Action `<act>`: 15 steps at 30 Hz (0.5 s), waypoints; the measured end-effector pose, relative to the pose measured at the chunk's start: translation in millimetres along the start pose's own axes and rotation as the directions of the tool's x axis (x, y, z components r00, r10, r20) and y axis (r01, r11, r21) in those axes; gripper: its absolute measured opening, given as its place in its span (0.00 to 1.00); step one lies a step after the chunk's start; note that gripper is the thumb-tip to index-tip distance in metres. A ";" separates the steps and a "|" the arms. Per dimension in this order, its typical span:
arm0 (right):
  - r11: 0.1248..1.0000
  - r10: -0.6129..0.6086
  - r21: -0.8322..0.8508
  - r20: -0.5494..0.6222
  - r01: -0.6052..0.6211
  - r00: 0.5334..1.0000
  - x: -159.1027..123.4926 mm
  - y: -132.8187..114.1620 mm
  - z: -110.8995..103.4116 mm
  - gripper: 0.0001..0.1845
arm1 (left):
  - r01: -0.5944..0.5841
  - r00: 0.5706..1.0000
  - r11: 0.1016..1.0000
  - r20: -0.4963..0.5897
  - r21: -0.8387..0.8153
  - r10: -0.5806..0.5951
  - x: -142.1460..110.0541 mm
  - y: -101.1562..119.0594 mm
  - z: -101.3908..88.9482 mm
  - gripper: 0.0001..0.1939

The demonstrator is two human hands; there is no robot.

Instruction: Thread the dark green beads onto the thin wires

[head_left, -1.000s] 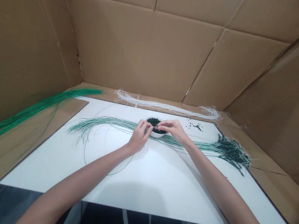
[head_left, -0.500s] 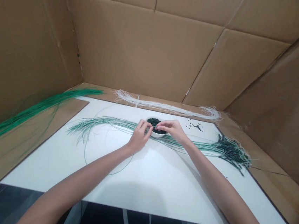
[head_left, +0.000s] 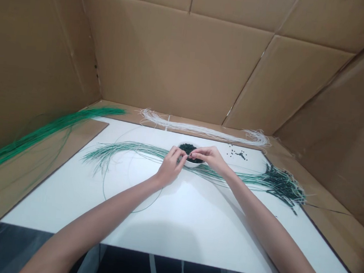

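My left hand [head_left: 170,166] pinches the end of a thin green wire [head_left: 112,194] that loops over the white board [head_left: 193,223] toward me. My right hand [head_left: 208,156] is pinched too, its fingertips meeting the left hand's just above a small white bowl [head_left: 192,163] of dark green beads [head_left: 186,147]. What the right fingers hold is too small to make out. A long bundle of green wires [head_left: 126,149] lies across the board under both hands, ending in a dark beaded clump [head_left: 282,183] at the right.
A bundle of white wires [head_left: 202,130] lies along the back edge. Bright green wires [head_left: 41,128] lie on the cardboard at the left. A few loose beads [head_left: 238,153] are scattered right of the bowl. Cardboard walls [head_left: 183,59] enclose the board on three sides.
Almost nothing has changed. Both hands stay pinched together above the bowl, with only slight finger movement.
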State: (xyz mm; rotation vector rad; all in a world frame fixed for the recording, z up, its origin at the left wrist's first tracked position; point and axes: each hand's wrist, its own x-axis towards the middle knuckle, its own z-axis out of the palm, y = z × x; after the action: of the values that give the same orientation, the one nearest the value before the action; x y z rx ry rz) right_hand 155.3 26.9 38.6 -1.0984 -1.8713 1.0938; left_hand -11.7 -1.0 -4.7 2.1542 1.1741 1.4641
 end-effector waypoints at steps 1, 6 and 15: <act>1.000 0.004 0.001 0.005 -0.004 1.000 -0.1 -0.2 -0.1 0.13 | 0.000 1.000 1.000 0.000 -0.003 0.000 0.0 -0.2 0.0 0.06; 1.000 0.024 0.016 0.026 -0.025 0.999 -1.0 -2.3 0.2 0.14 | -0.004 1.000 1.000 0.000 -0.014 0.004 -0.2 -1.0 0.4 0.06; 0.999 0.024 0.041 0.034 -0.026 0.999 0.0 0.3 -0.2 0.14 | -0.010 1.000 1.000 0.001 -0.016 0.010 -1.1 -2.5 1.9 0.06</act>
State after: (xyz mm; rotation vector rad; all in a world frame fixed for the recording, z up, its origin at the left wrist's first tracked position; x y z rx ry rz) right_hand 155.6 27.1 38.3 -1.0891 -1.8569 1.1663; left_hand -11.4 0.2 -7.8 2.1536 1.1489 1.4715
